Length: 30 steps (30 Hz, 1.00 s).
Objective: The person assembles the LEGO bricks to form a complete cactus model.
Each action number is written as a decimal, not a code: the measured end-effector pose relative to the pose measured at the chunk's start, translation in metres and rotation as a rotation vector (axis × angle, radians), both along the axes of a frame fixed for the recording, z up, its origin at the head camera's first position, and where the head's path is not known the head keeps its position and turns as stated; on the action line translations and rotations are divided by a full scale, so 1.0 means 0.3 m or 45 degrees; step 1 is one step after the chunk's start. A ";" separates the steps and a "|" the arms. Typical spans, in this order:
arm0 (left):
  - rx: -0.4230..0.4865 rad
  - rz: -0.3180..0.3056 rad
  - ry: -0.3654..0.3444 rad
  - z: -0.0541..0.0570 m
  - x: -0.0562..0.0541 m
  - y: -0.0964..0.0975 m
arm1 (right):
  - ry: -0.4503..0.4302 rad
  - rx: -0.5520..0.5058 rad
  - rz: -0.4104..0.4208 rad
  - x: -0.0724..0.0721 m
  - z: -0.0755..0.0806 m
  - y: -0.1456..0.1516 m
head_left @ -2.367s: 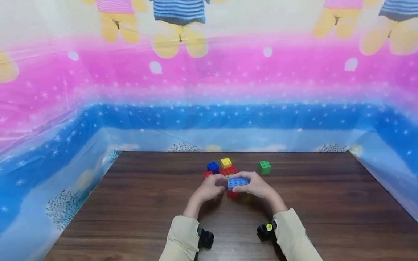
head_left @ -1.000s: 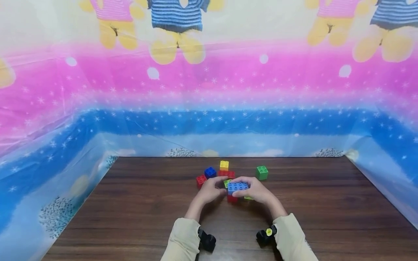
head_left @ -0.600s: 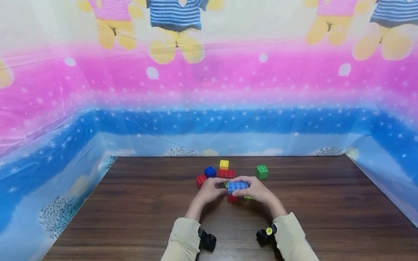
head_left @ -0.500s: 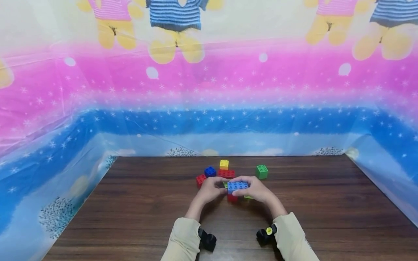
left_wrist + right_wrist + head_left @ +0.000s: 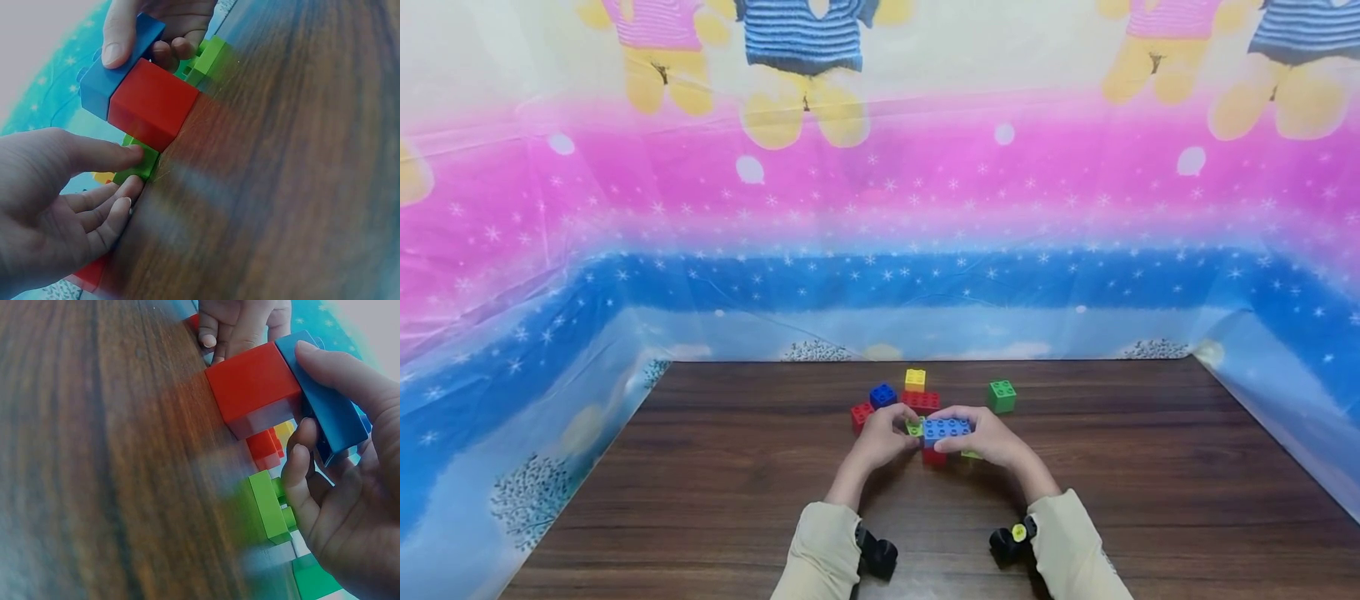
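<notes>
The right hand [image 5: 988,437] grips a blue toy building brick [image 5: 946,430], thumb on its near side. That blue brick sits on a red brick [image 5: 255,390] and overhangs it to the right. The left hand [image 5: 883,435] pinches a light green brick [image 5: 142,162] between thumb and fingertips, close against the red brick's left side. Another light green brick [image 5: 270,506] lies on the table under the right hand, mostly hidden from the head view.
Behind the hands on the brown table [image 5: 737,500] are a long red brick [image 5: 921,402], a yellow brick [image 5: 915,380] and a dark blue brick [image 5: 883,395]. A red brick [image 5: 861,417] lies left, a green brick [image 5: 1002,396] right. Patterned cloth [image 5: 880,275] surrounds the table.
The head view has tilted up slightly since the earliest frame. The left hand's light green brick has shifted a little left and shows more. The right hand keeps its grip on the blue brick.
</notes>
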<state>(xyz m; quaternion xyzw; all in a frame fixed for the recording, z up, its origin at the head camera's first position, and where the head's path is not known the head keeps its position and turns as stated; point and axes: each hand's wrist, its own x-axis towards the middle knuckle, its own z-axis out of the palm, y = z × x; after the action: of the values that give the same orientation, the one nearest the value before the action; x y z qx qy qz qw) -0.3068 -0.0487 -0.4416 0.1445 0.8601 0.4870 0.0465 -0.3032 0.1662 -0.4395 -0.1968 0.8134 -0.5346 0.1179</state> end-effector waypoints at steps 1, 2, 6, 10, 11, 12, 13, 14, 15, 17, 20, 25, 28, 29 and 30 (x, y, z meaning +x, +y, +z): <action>-0.001 -0.001 -0.004 0.001 -0.001 0.000 | 0.001 -0.001 -0.001 0.000 0.000 0.000; 0.000 -0.003 -0.008 0.003 -0.002 -0.001 | 0.000 0.001 -0.003 -0.001 0.000 0.000; -0.003 -0.012 -0.008 0.009 -0.005 -0.005 | 0.001 0.000 -0.012 -0.002 0.001 0.000; -0.005 -0.006 -0.010 0.013 -0.003 -0.010 | -0.003 -0.008 -0.013 -0.001 0.001 -0.002; -0.007 -0.001 -0.015 0.013 -0.001 -0.011 | -0.004 -0.012 -0.009 0.000 0.001 -0.003; -0.009 0.006 -0.024 0.012 0.000 -0.011 | -0.003 -0.013 -0.007 0.000 0.000 -0.004; -0.014 0.014 -0.033 0.012 0.002 -0.011 | -0.005 -0.011 -0.005 0.001 0.000 -0.004; -0.020 0.022 -0.043 0.012 0.004 -0.011 | -0.004 -0.008 -0.003 0.002 -0.001 -0.005; -0.023 0.031 -0.056 0.011 0.007 -0.010 | -0.002 -0.004 -0.001 0.003 -0.002 -0.005; -0.031 0.046 -0.077 0.012 0.012 -0.007 | 0.003 0.002 -0.003 0.004 -0.004 -0.004; -0.042 0.040 -0.079 0.017 0.017 -0.004 | 0.012 0.007 -0.006 0.004 -0.004 -0.002; -0.031 0.026 -0.059 0.028 0.018 -0.002 | 0.010 -0.005 0.002 0.003 0.000 0.000; -0.012 0.029 -0.057 0.032 0.020 0.000 | 0.008 -0.008 0.007 0.004 0.002 0.001; -0.011 0.023 -0.049 0.034 0.021 0.001 | 0.008 -0.006 0.007 0.004 0.002 0.002; -0.006 0.022 -0.049 0.036 0.021 0.002 | 0.010 -0.003 0.006 0.004 0.002 0.002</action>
<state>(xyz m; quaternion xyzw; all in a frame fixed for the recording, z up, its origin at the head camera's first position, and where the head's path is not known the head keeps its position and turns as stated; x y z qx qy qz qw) -0.3004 -0.0482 -0.4308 0.1276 0.8614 0.4881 0.0592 -0.3021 0.1667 -0.4390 -0.2010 0.8127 -0.5345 0.1160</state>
